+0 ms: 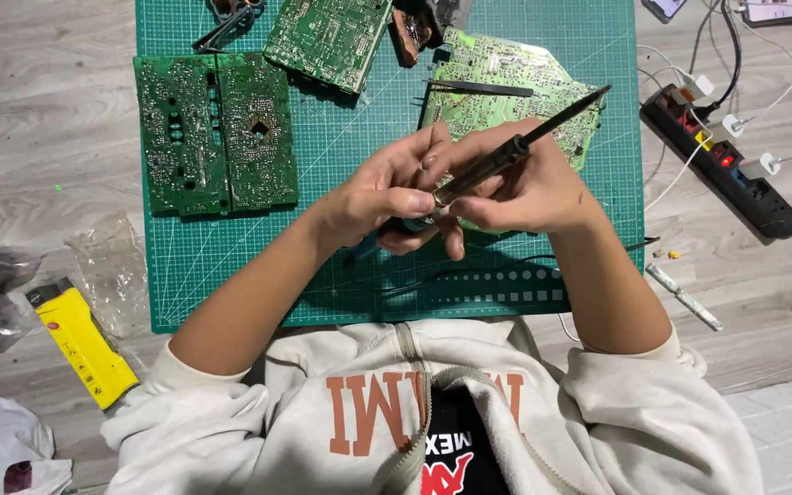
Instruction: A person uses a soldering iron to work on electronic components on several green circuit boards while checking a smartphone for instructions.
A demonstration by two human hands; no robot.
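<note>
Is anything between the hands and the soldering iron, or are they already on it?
Nothing visible stands between them. Both the left hand and the right hand are closed around the soldering iron, held together above the green cutting mat, over the near edge of a circuit board.

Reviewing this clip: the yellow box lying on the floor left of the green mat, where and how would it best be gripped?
Probably across its long edges near the middle. The yellow box lies flat on the wooden floor, slim and oblong, angled from upper left to lower right. Coming from above, fingers on both long sides look clear; crumpled clear plastic crowds its upper end, so the lower half seems freer.
</note>
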